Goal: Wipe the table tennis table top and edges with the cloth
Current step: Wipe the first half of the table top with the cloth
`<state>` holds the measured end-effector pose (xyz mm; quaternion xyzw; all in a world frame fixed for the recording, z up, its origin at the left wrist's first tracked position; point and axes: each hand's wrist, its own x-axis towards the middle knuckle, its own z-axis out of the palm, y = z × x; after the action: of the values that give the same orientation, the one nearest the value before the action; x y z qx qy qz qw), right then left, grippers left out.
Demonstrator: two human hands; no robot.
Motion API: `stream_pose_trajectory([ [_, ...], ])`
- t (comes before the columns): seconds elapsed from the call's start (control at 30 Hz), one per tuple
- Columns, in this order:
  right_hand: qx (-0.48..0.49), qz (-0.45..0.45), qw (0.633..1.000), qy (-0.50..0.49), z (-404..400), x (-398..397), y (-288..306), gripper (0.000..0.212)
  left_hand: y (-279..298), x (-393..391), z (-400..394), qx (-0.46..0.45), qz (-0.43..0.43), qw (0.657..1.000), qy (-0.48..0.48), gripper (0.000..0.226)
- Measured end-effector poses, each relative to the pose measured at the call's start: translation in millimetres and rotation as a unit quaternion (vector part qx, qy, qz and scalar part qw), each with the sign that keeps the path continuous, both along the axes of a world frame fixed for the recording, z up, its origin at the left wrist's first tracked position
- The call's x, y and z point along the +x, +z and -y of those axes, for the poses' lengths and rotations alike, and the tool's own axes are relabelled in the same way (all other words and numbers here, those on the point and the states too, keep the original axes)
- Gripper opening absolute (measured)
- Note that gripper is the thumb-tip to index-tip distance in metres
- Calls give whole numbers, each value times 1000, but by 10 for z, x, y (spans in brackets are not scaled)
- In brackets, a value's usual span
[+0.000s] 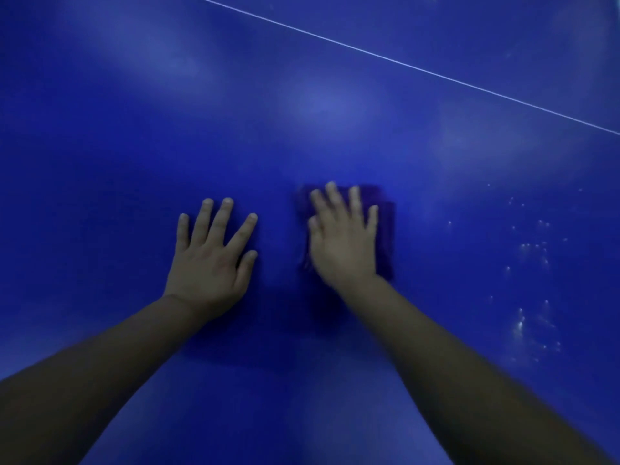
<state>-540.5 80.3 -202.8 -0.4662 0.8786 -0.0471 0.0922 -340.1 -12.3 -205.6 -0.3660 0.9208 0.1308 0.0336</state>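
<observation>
The blue table tennis table top [335,105] fills the whole view. A dark purple folded cloth [385,236] lies flat on it just right of centre. My right hand [342,239] presses down on the cloth with straight, spread fingers and covers most of it. My left hand [211,260] rests flat on the bare table beside it, fingers spread, a short gap from the cloth. Both forearms reach in from the bottom corners.
A thin white line [402,63] crosses the table diagonally from the top centre to the right edge. Small pale specks or droplets [533,250] dot the surface at the right. No table edge is visible.
</observation>
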Motion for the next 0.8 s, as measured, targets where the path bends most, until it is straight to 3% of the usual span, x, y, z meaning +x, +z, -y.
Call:
stream_pose_trajectory([
  [0.1,13,3,987,157,-673,444,43,51,-18,58,-46,-3,-6,1000,-9,64],
  [0.17,29,11,982,184,-978,307,75,51,-17,138,-109,1,-4,1000,-20,64],
  [0.27,40,16,992,121,-888,-20,112,53,3,267,-236,4,3,1000,-30,65],
  [0.43,-11,53,994,-99,-227,165,9,53,28,401,-457,13,5,1000,-27,66],
  [0.5,-22,44,997,-57,-297,489,5,54,26,470,-541,14,4,999,-29,66],
  [0.63,-22,72,985,153,-1134,792,96,55,21,666,-682,9,12,999,-43,67],
  [0.7,-26,67,989,127,-1411,547,103,52,16,749,-741,9,14,999,-49,67],
  [0.8,-21,65,997,-43,-1251,313,68,49,10,829,-785,11,8,999,-50,66],
])
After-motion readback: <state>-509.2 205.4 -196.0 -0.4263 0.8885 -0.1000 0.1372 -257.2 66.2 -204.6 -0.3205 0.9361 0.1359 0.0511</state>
